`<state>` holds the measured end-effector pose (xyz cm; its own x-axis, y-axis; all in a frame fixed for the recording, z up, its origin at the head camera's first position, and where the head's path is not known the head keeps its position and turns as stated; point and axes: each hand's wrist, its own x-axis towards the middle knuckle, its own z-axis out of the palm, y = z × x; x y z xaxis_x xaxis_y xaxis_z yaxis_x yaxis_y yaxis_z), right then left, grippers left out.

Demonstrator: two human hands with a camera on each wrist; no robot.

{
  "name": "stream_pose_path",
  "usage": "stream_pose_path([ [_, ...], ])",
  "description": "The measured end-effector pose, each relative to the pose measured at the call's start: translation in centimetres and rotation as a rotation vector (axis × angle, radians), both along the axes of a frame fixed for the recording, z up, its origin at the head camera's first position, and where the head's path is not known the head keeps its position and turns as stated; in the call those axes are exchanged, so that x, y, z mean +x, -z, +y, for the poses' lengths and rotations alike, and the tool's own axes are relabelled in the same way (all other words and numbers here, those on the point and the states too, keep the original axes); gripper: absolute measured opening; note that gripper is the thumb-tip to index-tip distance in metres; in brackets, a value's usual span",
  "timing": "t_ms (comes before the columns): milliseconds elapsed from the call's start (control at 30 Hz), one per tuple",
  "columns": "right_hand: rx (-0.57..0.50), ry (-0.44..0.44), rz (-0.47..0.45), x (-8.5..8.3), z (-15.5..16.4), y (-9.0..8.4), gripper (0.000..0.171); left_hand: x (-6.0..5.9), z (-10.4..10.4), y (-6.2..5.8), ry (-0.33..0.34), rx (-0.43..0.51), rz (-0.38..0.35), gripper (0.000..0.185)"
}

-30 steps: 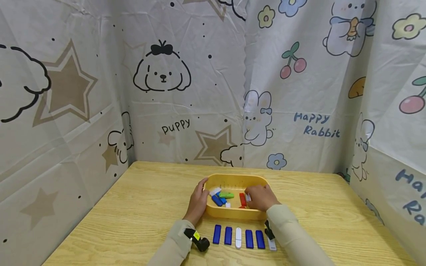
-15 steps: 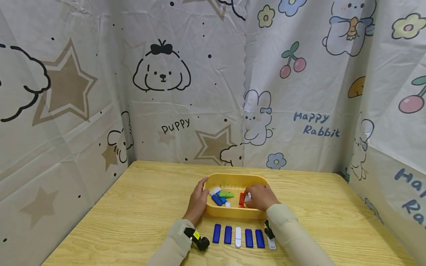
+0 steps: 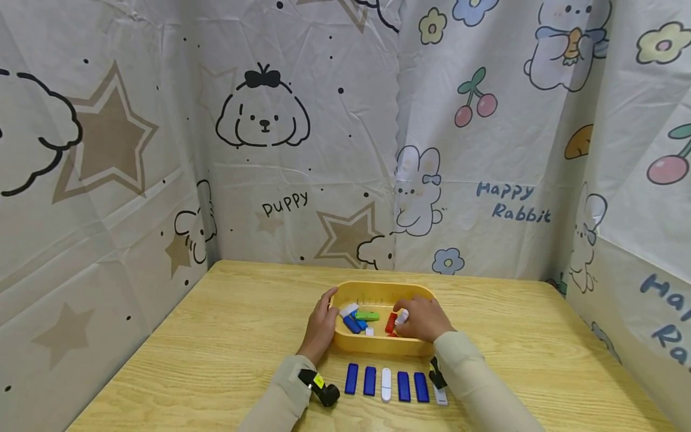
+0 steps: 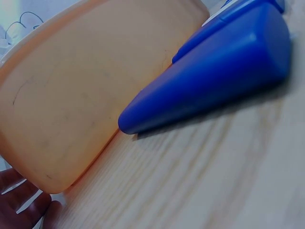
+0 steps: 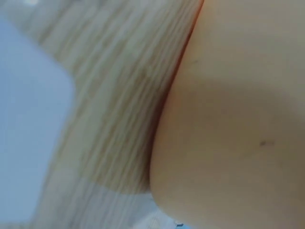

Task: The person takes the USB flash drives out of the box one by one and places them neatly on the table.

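My left hand (image 3: pixel 321 327) grips the left end of a yellow plastic tub (image 3: pixel 378 344), its thumb at the rim. In the left wrist view, its fingers (image 4: pixel 21 205) show at the tub's outer corner. Inside the tub at the right, my right hand (image 3: pixel 426 319) pinches a small white plastic stick (image 3: pixel 402 316) above a red piece (image 3: pixel 391 323). Also in the tub are a green stick (image 3: pixel 368 316), blue pieces (image 3: pixel 352 324) and white pieces (image 3: pixel 350 310). The right wrist view shows the tub's outer wall (image 5: pixel 228 119) but not the hand.
Before the tub lies a row of blue sticks (image 3: pixel 351 378) and white sticks (image 3: pixel 386 384), the rightmost white one (image 3: pixel 441 396) partly hidden by the right wrist's strap. The wooden table (image 3: pixel 243 336) is bounded by a patterned curtain (image 3: pixel 302 150).
The white stick in my right fingers has risen slightly and turned, showing more of itself. The red piece beside it has tilted a little. My left hand keeps its place on the tub.
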<state>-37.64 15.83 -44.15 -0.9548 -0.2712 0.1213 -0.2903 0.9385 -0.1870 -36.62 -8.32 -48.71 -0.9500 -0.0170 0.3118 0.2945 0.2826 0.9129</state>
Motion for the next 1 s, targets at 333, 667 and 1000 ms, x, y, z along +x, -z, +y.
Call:
stream_pose_path([
  [333, -0.115, -0.012, 0.037, 0.4, 0.0, -0.6, 0.015, -0.1, 0.0, 0.0, -0.002, 0.006, -0.018, 0.048],
  [667, -0.219, -0.025, 0.056, 0.1, 0.3, -0.2, 0.011, -0.2, 0.0, 0.1, -0.012, 0.006, -0.012, 0.048],
  [1000, -0.458, -0.059, 0.072, 1.0, 0.6, -1.3, 0.009, -0.1, 0.0, -0.1, -0.015, -0.01, 0.003, 0.047],
])
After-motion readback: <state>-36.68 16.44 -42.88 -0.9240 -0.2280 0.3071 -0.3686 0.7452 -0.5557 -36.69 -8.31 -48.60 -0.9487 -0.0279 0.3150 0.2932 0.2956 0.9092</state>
